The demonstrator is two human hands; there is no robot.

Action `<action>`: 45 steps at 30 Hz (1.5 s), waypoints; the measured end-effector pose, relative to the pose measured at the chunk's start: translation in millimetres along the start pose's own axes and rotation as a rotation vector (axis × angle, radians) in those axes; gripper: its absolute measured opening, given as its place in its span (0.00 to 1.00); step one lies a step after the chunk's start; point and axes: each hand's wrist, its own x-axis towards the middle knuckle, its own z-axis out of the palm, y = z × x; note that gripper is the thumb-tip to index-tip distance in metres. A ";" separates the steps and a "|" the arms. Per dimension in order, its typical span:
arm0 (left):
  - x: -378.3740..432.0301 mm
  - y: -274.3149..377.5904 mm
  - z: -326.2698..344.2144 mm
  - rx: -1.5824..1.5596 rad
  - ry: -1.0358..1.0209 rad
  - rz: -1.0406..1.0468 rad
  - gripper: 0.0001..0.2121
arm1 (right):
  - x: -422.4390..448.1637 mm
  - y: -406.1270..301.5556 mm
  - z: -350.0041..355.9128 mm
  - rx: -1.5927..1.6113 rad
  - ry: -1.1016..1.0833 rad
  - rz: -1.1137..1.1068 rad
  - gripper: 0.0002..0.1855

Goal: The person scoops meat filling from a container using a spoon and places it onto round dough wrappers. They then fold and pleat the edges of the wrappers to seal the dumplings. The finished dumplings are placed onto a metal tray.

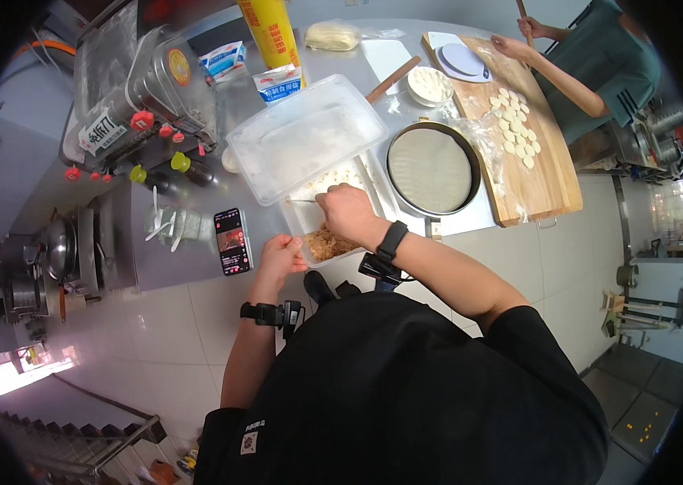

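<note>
My left hand (279, 257) grips the near left corner of a translucent plastic container (303, 225). Brown crumbly filling, perhaps minced (324, 244), is heaped at the container's near end, and smears of it cling farther back. Over the container reaches my right hand (349, 212), closed around a thin metal utensil (301, 200) whose end points left; its full shape is hidden. A clear plastic lid or shallow box (311, 136) lies slanted across the container's far part. To the right sits a round metal steamer (432, 167) lined with a pale mesh cloth.
A wooden board (535, 188) at right bears several dough pieces (514, 124) and a kitchen scale (461, 60). Beyond it, a person (596, 79) holds a wooden stick. A bowl of white filling (430, 85), phone (233, 241), spoons (162, 230), bottles (193, 168) and dough machine (153, 91) surround the container.
</note>
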 end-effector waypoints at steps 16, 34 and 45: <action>-1.8 4.5 -0.7 0.034 -0.029 -0.025 0.11 | 12.7 2.5 1.9 -0.056 0.005 -0.019 0.07; -0.9 2.6 -0.1 0.044 -0.012 -0.034 0.11 | 19.0 10.7 4.0 -0.080 -0.075 -0.051 0.08; -2.0 5.4 0.0 0.034 -0.023 -0.036 0.10 | -15.4 13.3 -13.0 -0.123 -0.241 -0.222 0.09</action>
